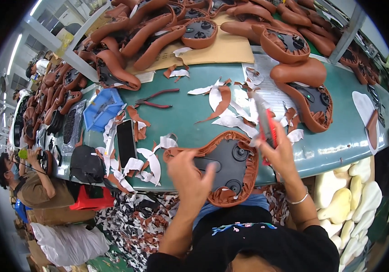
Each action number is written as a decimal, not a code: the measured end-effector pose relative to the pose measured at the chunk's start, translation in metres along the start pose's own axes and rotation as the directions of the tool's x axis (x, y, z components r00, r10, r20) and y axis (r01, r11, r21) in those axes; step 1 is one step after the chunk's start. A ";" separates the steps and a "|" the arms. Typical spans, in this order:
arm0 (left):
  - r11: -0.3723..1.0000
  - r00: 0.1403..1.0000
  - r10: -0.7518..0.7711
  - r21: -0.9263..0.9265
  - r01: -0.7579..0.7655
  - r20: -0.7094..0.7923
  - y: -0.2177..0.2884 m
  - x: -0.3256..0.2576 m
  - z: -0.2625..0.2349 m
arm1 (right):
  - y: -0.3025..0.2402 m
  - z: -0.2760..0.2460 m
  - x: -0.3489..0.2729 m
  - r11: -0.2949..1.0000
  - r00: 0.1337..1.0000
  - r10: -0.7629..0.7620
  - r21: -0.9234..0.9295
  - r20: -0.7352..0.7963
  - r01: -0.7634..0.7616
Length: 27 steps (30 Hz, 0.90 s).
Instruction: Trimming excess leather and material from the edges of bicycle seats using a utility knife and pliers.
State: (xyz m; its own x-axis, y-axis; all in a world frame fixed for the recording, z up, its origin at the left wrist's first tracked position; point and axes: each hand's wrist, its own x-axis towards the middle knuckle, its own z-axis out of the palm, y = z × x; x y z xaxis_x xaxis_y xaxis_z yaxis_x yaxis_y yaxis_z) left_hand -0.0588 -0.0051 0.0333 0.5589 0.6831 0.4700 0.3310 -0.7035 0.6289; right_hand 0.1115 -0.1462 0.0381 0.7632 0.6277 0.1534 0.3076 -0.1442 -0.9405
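Note:
A seat [224,170] with a brown leather-like cover lies underside up at the table's near edge, in front of my body. Its black base shows, with round black fittings, and the cover's gathered edge runs around it. My left hand [190,174] is over the seat's narrow end, thumb spread away from the fingers; whether it touches the cover is unclear. Closed around a red-handled tool [268,129], my right hand [278,152] is above the seat's right side. The tool's pale upper part is smeared by motion, so its exact kind is hard to make out.
Red-handled pliers [158,99], a blue tray [103,109], a black phone [126,143] and cut scraps [224,102] lie on the green table [171,122]. Brown seats [158,43] are heaped behind; others [305,99] stand right. Pale foam pieces [350,199] are low right. A co-worker [40,181] is at left.

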 end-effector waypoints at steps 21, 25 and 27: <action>-0.273 0.926 -0.042 -0.895 0.351 0.376 -0.009 0.056 0.033 | -0.002 -0.017 -0.087 0.629 0.958 -0.113 -0.727 0.263 0.274; 0.888 0.934 0.168 -0.460 -0.004 0.316 0.016 0.078 0.021 | -0.030 -0.017 -0.047 0.552 0.952 0.144 -0.820 0.271 0.150; 0.905 0.912 0.358 -0.315 -0.286 0.201 0.005 0.089 0.041 | -0.021 -0.014 -0.028 0.497 0.956 0.038 -0.835 0.292 0.236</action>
State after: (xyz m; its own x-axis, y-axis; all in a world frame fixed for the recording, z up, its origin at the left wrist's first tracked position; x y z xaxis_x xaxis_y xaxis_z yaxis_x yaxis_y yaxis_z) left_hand 0.0237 0.0440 0.0533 0.7812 0.3317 0.5289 -0.0996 -0.7701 0.6301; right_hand 0.0915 -0.1713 0.0573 0.5750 0.8178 0.0225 0.8073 -0.5627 -0.1776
